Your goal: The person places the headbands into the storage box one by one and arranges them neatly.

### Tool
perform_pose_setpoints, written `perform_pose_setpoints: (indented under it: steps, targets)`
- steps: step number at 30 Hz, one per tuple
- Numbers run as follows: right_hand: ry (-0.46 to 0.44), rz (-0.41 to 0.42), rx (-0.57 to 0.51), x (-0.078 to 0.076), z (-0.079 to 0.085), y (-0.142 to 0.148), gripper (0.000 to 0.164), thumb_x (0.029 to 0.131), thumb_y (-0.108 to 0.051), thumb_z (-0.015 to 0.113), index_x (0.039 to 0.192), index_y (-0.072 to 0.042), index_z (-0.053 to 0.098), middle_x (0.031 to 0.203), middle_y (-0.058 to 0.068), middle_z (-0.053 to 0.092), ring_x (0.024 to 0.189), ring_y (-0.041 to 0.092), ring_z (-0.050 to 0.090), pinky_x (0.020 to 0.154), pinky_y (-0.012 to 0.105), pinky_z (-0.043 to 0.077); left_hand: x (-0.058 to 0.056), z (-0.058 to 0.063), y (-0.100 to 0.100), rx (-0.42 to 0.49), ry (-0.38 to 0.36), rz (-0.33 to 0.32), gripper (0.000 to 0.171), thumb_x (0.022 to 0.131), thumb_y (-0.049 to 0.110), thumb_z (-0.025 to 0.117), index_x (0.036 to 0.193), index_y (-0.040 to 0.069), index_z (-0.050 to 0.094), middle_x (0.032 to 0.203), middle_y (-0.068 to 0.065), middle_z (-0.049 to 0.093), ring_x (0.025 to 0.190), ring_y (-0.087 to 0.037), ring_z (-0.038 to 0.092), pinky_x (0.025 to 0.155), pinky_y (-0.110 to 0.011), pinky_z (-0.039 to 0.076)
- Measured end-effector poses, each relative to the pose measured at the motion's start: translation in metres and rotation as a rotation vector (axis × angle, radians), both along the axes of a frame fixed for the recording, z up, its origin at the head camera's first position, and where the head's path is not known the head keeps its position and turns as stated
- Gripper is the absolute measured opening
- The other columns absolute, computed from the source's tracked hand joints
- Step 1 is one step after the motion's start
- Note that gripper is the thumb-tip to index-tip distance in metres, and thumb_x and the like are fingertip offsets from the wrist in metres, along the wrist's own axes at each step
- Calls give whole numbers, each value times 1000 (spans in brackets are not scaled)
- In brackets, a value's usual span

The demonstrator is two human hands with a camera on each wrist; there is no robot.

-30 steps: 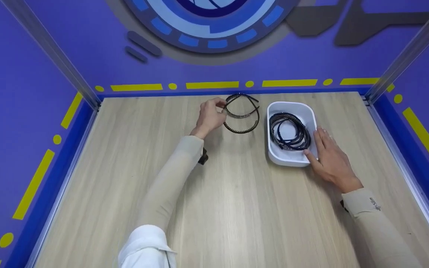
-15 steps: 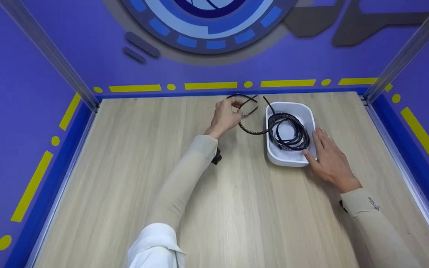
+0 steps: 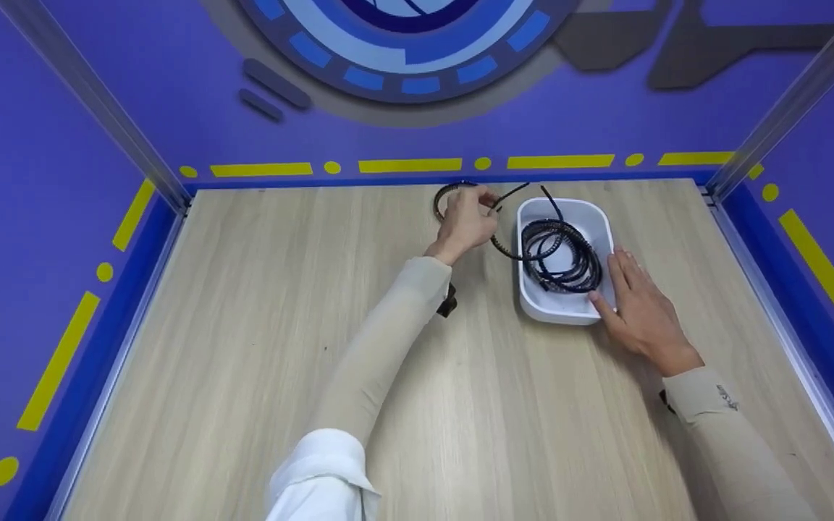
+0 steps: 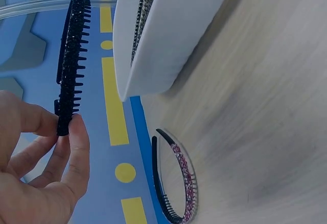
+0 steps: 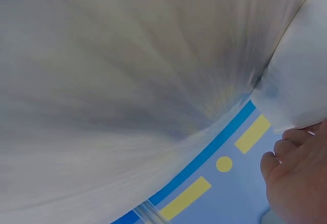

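Observation:
A black toothed headband (image 3: pixel 505 251) is held by one end in my left hand (image 3: pixel 464 224), between thumb and fingers. Its curve reaches over the near-left rim of a white plastic box (image 3: pixel 565 316). The left wrist view shows that headband (image 4: pixel 74 55) edge on, teeth to one side. Several dark headbands (image 3: pixel 583 268) lie looped together inside the box. On the table behind my left hand lies another headband (image 3: pixel 440 202), partly hidden; in the left wrist view it has pink glittery stones. My right hand (image 3: pixel 641 318) rests against the box's right side, fingers extended, thumb over the rim.
The box stands on a light wood-grain table (image 3: pixel 279 325), toward the back right. Blue-purple panels (image 3: pixel 388 145) with yellow markings enclose the table at the back and sides, joined by metal corner posts (image 3: pixel 98 108).
My left hand has lifted the black headband off the table and carried it right, toward the box, leaving the other headband behind. My right hand stays against the box.

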State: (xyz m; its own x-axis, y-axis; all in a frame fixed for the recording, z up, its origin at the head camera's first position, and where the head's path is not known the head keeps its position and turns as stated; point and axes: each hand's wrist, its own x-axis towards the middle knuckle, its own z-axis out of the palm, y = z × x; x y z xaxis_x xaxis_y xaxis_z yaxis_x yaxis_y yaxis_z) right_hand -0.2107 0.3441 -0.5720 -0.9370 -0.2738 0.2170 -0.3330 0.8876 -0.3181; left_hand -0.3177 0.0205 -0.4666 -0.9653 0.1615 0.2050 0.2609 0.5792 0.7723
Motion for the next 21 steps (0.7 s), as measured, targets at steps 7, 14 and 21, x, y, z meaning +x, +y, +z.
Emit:
perform_pose_setpoints:
  steps: [7, 14, 21]
  targets:
    - [22, 10, 0, -1, -2, 1, 83, 110, -48, 49, 166, 6, 22, 176, 27, 18, 162, 48, 20, 134, 55, 18, 3, -3, 15, 16, -24, -25, 23, 99, 5, 67, 120, 5, 77, 116, -12, 77, 107, -23, 72, 90, -29, 58]
    - [13, 8, -2, 1, -3, 1, 83, 110, -48, 49, 166, 6, 23, 176, 27, 18, 162, 48, 19, 132, 58, 20, 5, -7, 29, -21, -54, -36, 29, 96, 3, 65, 123, 6, 76, 116, -8, 78, 106, -18, 71, 94, -25, 56]
    - [-6, 4, 3, 0, 0, 0, 84, 110, -50, 48, 167, 5, 20, 176, 26, 17, 163, 47, 18, 133, 58, 19, 6, -7, 41, -28, -84, -44, 33, 93, 2, 67, 124, 6, 75, 117, -7, 77, 107, -18, 70, 96, -24, 55]
